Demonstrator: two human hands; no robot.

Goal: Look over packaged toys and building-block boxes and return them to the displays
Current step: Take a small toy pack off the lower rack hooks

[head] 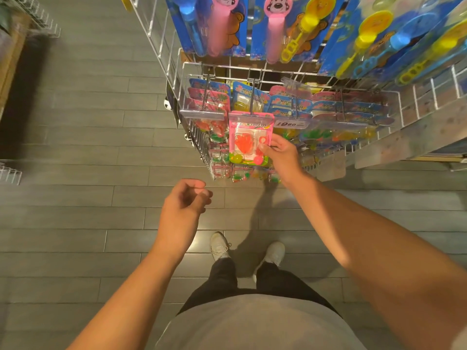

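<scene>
So the right hand (279, 154) has its grip closed on a pink toy pack (250, 137), thumb on the front face near the right edge and fingers wrapped behind it. Pinching it by the side like that makes sense to me, since it leaves the clear blister with the orange hand-shaped toy inside open to view, and it leaves the top of the card free for the hook.

The pack sits right at the outer end of a peg hook (252, 97) on the white wire rack (177, 79), in front of a row of similar blue-and-pink cards hanging behind it. I honestly can't tell whether the hole is already over the peg or just lined up with it (the clear price strip at the hook's tip covers that spot). My guess is it's the hang-it-back step, because the card is upright and square to the hook.

The left hand (184, 205) hangs off to the side over the floor, fingers loosely curled, grip relaxed and holding nothing, well apart from the rack. Probably just idle since one hand is enough for a card this light.

Above that row there are bigger blue cards with bubble wands (278, 29) in pink and yellow, and a price tag (288, 123) just right of the pink pack. Whole rack is hung face-out so shoppers can flip through from the front.
</scene>
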